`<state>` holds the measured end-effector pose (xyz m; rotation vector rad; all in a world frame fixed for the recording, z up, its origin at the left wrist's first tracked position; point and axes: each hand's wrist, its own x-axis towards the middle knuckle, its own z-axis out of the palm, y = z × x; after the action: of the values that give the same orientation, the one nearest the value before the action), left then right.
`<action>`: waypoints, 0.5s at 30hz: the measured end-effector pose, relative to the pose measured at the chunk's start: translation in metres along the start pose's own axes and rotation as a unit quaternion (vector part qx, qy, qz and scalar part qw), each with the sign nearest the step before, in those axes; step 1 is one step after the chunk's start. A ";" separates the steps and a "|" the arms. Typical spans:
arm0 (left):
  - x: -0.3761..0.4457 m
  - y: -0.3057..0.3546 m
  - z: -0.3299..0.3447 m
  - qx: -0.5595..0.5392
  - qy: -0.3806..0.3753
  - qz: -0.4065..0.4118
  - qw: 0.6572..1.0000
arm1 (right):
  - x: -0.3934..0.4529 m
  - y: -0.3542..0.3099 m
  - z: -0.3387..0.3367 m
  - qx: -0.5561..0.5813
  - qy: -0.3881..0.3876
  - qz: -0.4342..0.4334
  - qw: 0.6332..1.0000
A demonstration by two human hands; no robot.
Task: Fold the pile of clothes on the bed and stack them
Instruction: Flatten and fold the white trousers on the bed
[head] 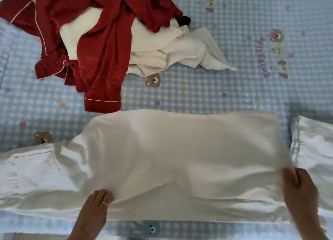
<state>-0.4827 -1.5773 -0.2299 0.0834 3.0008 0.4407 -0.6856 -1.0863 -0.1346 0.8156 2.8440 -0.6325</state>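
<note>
Head view, looking down on a bed [234, 32] covered in a pale blue checked sheet printed with small bears and coloured dots. A cream garment [171, 158] lies spread across the near half of the bed, its folded upper layer reaching from the middle to the right, with more of it trailing off to the left edge. The left hand [98, 202] enters from the near edge and pinches the cloth at the near left of the fold, fingers curled into the fabric; a ring shows on one finger. The right hand [297, 187] grips the near right corner of the same layer, thumb on top and fingers tucked under the edge. Just right of it lies another white piece [313, 146], partly out of frame. At the far left sits the pile [108, 32]: a dark red satin garment [100, 59] with pale piping draped over crumpled white clothes [171, 48], well apart from the garment being handled.
</note>
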 end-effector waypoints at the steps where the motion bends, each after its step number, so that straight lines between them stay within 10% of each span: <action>1: -0.003 0.000 0.000 0.006 -0.004 0.012 1.000 | 0.002 0.021 -0.007 -0.013 0.000 0.034 0.999; 15: -0.027 0.006 -0.008 0.057 -0.205 -0.001 0.977 | 0.007 0.111 0.013 -0.029 -0.124 0.065 0.990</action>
<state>-0.4564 -1.5758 -0.2179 0.1602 2.6155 0.2171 -0.6328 -1.0031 -0.1875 0.8388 2.5504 -0.5859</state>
